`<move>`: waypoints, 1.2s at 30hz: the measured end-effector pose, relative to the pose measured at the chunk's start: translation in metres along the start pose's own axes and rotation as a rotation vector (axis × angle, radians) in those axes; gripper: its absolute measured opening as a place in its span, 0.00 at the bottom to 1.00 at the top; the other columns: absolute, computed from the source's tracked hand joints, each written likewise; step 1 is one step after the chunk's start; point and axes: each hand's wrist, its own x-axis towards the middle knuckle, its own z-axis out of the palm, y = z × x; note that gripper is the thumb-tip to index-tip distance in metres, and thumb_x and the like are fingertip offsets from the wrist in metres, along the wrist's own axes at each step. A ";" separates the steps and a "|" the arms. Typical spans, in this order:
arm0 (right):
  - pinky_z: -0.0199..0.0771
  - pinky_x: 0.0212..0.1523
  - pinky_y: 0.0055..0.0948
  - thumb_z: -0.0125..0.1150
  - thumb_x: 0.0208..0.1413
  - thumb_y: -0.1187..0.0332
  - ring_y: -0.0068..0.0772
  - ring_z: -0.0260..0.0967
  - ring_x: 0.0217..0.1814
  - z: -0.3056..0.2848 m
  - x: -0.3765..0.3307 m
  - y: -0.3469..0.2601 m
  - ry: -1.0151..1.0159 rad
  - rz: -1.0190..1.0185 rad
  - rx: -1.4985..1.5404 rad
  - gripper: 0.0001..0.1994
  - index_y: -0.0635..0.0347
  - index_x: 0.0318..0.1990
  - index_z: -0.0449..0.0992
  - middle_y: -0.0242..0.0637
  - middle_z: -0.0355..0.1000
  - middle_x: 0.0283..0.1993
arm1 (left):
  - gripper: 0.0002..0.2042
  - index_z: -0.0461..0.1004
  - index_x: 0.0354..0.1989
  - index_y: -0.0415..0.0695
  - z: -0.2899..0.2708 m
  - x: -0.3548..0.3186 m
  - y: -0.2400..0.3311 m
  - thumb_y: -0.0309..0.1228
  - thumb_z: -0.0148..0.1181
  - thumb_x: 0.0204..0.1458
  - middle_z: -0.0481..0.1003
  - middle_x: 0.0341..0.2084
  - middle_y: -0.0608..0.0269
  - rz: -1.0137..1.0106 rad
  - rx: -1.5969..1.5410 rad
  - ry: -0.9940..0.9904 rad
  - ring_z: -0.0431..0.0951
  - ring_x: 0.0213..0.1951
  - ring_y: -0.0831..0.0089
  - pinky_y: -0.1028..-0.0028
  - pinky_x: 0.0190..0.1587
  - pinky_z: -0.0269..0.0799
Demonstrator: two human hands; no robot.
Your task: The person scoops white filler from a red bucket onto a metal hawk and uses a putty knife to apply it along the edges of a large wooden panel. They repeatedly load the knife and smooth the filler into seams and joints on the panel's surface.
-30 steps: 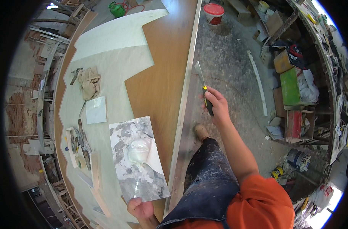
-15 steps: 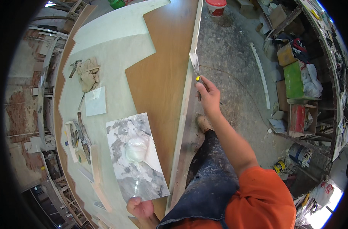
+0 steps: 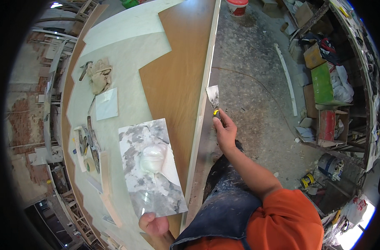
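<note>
My right hand [image 3: 226,131] grips a putty knife [image 3: 213,96] by its dark handle with a yellow band. Its white-smeared blade points away from me, close beside or touching the pale long edge [image 3: 205,83] of the big panel. In my left hand [image 3: 155,225] is the near end of a flat rectangular board [image 3: 133,189], thumb on top. Grey and white smears cover this board, and a mound of white putty [image 3: 153,158] sits at its middle. Under it lies the large panel, with a brown wood face [image 3: 181,62] and a whitish stepped layer [image 3: 127,66].
Work gloves [image 3: 100,76], a white square tile [image 3: 106,104] and a wooden tray [image 3: 79,150] with tools lie on the panel's left side. To the right, the floor holds a red-lidded bucket [image 3: 237,7], a white strip [image 3: 286,79], a thin cable and a shelf with boxes [image 3: 323,85].
My right hand has drawn the putty knife back toward me along the panel's edge, and its blade has turned flatter to view. The left hand and board have barely shifted.
</note>
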 end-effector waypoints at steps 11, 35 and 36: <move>0.73 0.39 0.22 0.65 0.60 0.74 0.20 0.71 0.37 -0.050 -0.070 -0.171 -0.461 0.225 -0.186 0.22 0.64 0.62 0.74 0.33 0.77 0.45 | 0.39 0.60 0.69 0.35 -0.030 -0.013 -0.013 0.21 0.54 0.39 0.70 0.62 0.49 -0.039 -0.197 -0.098 0.68 0.65 0.51 0.51 0.70 0.61; 0.76 0.31 0.36 0.65 0.55 0.68 0.42 0.75 0.28 -0.061 -0.158 -0.215 -0.932 -0.362 -0.993 0.19 0.56 0.55 0.80 0.42 0.80 0.34 | 0.40 0.60 0.70 0.38 -0.095 -0.070 0.001 0.20 0.52 0.38 0.69 0.63 0.52 0.129 -0.221 -0.089 0.67 0.66 0.51 0.50 0.70 0.62; 0.74 0.28 0.32 0.64 0.57 0.67 0.36 0.74 0.26 -0.068 -0.153 -0.200 -0.795 -0.131 -0.806 0.19 0.59 0.57 0.78 0.41 0.80 0.35 | 0.41 0.59 0.70 0.38 -0.104 -0.067 0.006 0.20 0.52 0.38 0.69 0.63 0.52 0.110 -0.233 -0.129 0.67 0.66 0.51 0.50 0.70 0.61</move>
